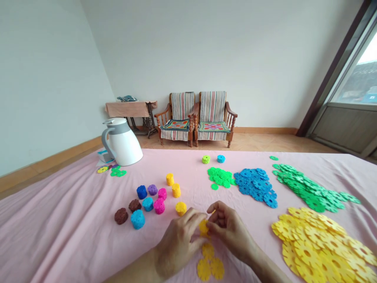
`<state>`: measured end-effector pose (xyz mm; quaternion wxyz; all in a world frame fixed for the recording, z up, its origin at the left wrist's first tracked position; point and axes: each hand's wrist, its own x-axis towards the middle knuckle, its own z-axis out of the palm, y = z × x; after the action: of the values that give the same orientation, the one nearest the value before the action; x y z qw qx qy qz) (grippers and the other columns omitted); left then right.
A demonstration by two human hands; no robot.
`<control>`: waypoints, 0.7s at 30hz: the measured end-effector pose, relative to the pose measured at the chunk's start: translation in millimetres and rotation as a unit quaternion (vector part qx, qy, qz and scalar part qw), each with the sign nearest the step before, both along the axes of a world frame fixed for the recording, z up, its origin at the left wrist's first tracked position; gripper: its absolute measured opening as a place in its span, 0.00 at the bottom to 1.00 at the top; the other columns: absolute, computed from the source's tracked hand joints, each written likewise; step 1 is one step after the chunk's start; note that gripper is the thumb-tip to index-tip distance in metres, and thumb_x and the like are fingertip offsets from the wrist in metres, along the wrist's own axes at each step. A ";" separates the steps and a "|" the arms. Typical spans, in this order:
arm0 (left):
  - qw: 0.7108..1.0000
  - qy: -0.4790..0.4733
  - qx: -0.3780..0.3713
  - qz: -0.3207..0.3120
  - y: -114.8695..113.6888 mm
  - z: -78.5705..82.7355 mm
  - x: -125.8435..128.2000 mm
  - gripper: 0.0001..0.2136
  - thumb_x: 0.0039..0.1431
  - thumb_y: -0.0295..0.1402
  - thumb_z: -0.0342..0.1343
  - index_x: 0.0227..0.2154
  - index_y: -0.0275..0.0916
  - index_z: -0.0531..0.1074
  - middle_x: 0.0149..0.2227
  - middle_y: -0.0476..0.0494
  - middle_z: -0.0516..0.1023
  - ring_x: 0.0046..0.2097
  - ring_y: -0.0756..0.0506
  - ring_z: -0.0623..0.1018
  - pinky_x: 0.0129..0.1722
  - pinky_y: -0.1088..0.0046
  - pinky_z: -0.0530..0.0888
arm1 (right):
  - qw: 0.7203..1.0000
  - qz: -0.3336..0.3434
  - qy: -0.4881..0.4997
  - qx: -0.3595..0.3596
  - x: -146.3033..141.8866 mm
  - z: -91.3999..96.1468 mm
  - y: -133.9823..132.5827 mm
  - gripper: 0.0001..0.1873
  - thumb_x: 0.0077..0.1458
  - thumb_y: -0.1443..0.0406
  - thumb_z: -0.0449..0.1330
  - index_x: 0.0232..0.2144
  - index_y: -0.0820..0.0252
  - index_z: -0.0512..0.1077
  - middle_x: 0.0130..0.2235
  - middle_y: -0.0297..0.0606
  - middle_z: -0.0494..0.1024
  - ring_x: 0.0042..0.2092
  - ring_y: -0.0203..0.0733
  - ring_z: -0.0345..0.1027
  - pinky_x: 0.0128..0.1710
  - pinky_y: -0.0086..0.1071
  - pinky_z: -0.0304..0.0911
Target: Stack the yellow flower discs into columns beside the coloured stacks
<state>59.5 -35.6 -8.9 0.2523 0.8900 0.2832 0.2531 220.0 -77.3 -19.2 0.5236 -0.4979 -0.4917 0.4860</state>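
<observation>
Between my two hands is a yellow notched plastic disc piece (204, 227), possibly a small stack; how many discs it holds cannot be made out. My left hand (183, 236) curls around its left side, fingers bent. From the right, my right hand (228, 227) pinches it between thumb and fingers. Just below, three loose yellow discs (204, 269) lie on the pink cloth. A short yellow stack (180, 208) stands right beside my left fingertips, and two more yellow stacks (176, 190) are farther back.
Left of my hands stand blue, purple, pink and brown disc stacks (147, 204). Rightward lie piles of yellow (321, 243), dark green (312, 186), blue (255, 184) and light green discs (220, 177). A white jug (125, 143) stands back left on the pink cloth (73, 224).
</observation>
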 end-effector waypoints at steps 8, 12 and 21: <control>0.998 -0.008 0.059 0.030 13.7 6.2 -10.3 0.13 0.56 0.29 0.55 0.45 0.43 0.68 0.41 0.45 0.74 0.43 0.45 0.73 0.43 0.69 0.72 | 0.999 -0.031 -0.029 0.009 4.5 -3.8 2.3 0.08 0.50 0.62 0.56 0.32 0.60 0.63 0.24 0.31 0.70 0.25 0.34 0.66 0.24 0.26 0.60; 0.992 -0.015 0.045 0.116 42.6 18.5 -22.7 0.11 0.54 0.33 0.58 0.41 0.41 0.72 0.43 0.45 0.74 0.46 0.45 0.73 0.48 0.69 0.69 | 0.993 -0.105 -0.043 0.013 16.5 -6.6 5.9 0.09 0.50 0.61 0.55 0.31 0.61 0.64 0.24 0.33 0.71 0.25 0.35 0.66 0.25 0.28 0.62; 0.992 0.067 -0.025 0.100 59.8 31.9 -33.5 0.10 0.47 0.34 0.61 0.35 0.41 0.76 0.39 0.47 0.77 0.43 0.44 0.74 0.44 0.70 0.68 | 0.990 -0.115 -0.084 0.002 18.6 -9.0 5.3 0.07 0.50 0.63 0.53 0.31 0.60 0.65 0.25 0.33 0.71 0.24 0.36 0.66 0.23 0.27 0.60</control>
<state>25.9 24.3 22.9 0.2284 0.8656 0.3932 0.2095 238.6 -72.1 -28.2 0.5338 -0.5892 -0.4747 0.3775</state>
